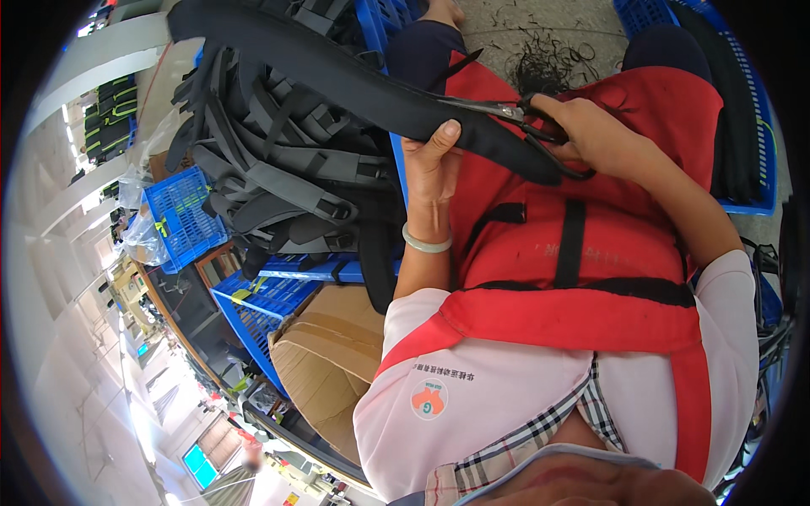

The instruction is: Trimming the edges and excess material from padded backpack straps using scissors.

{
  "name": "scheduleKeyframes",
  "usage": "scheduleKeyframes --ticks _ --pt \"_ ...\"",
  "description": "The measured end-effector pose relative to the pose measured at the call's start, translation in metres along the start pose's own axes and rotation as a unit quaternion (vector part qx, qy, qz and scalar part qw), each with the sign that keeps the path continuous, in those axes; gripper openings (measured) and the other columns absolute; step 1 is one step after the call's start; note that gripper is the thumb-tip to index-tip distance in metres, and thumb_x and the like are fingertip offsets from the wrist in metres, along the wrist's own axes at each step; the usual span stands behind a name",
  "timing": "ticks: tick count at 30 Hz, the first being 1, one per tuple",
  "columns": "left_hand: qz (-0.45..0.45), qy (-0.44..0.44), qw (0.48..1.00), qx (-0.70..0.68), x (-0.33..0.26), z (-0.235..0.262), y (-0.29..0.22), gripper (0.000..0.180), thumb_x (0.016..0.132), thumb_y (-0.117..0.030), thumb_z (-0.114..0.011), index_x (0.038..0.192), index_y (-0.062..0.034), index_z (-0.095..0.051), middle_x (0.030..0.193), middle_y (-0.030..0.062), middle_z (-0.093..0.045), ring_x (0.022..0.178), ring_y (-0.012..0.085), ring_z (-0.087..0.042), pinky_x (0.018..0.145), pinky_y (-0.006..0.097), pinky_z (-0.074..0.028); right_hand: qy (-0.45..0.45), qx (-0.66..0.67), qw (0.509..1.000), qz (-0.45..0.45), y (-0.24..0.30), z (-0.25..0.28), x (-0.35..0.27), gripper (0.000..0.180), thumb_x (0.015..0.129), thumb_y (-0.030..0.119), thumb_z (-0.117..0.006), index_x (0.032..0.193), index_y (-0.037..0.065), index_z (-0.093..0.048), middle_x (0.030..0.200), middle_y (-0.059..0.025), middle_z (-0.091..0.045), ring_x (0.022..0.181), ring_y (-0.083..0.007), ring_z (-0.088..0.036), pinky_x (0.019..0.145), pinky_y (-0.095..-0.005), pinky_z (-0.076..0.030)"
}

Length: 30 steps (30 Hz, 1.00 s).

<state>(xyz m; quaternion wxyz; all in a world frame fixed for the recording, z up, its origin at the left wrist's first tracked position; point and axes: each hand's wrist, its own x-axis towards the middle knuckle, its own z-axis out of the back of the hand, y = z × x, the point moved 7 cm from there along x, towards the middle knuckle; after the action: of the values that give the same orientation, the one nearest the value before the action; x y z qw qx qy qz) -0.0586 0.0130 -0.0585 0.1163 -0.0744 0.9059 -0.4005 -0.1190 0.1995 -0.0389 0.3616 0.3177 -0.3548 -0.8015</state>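
Note:
A long black padded strap (354,88) stretches from the upper left across to my lap. My left hand (433,164), with a pale bangle at the wrist, grips it near the lower end, thumb on top and the other fingers mostly hidden beneath. In my right hand (601,135) is a pair of scissors (509,111) with dark handles, my fingers closed through the loops. The metal blades point left and lie along the strap's upper edge, just above my left thumb. Whether they are parted I cannot tell. The strap's rounded end rests over my red apron (515,295).
Grey and black straps with buckles (291,181) are heaped at my left. Blue plastic crates (181,215) stand beside them, near an open cardboard box (333,363). Another blue crate (764,160) holds black pieces at my right. Black trimmings (544,67) litter the floor between my legs.

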Motion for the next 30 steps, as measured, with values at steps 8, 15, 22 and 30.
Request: scheduleKeyframes --ticks 8,15,22,30 --pt "0.028 0.028 0.999 -0.018 0.003 -0.001 -0.004 0.028 0.079 -0.001 -0.071 0.106 -0.0037 -0.061 0.100 0.0085 -0.066 0.093 0.0214 -0.064 0.086 0.035 -0.052 0.025 0.019 0.999 -0.033 0.007 0.015 -0.009 0.067 0.069 0.015 -0.075 0.124 0.002 -0.039 0.103 -0.0235 -0.057 0.096 -0.0405 -0.057 0.079 -0.0419 -0.046" --pt "0.020 0.018 1.000 0.014 0.000 -0.006 0.005 0.028 0.079 0.003 -0.070 0.105 -0.0037 -0.061 0.097 0.0076 -0.066 0.088 0.0205 -0.065 0.078 0.033 -0.055 -0.032 0.028 0.999 0.018 0.012 0.006 -0.003 0.067 0.068 0.011 -0.074 0.123 0.002 -0.038 0.098 -0.0253 -0.058 0.092 -0.0427 -0.058 0.075 -0.0436 -0.047" --pt "0.020 0.003 1.000 0.007 0.001 -0.002 0.007 0.028 0.079 0.001 -0.071 0.105 -0.0025 -0.060 0.097 0.0088 -0.066 0.089 0.0210 -0.065 0.082 0.034 -0.055 0.009 0.027 1.000 -0.011 0.000 0.000 -0.003 0.065 0.070 0.011 -0.073 0.124 0.003 -0.038 0.086 -0.0242 -0.060 0.084 -0.0428 -0.059 0.070 -0.0448 -0.047" --pt "0.046 0.029 0.998 -0.030 0.004 -0.003 0.000 0.031 0.079 0.002 -0.070 0.108 -0.0023 -0.059 0.104 0.0107 -0.064 0.095 0.0223 -0.064 0.088 0.036 -0.052 -0.003 0.012 1.000 0.008 0.003 0.011 -0.015 0.065 0.070 0.014 -0.072 0.125 0.004 -0.038 0.087 -0.0220 -0.060 0.086 -0.0408 -0.059 0.073 -0.0440 -0.046"
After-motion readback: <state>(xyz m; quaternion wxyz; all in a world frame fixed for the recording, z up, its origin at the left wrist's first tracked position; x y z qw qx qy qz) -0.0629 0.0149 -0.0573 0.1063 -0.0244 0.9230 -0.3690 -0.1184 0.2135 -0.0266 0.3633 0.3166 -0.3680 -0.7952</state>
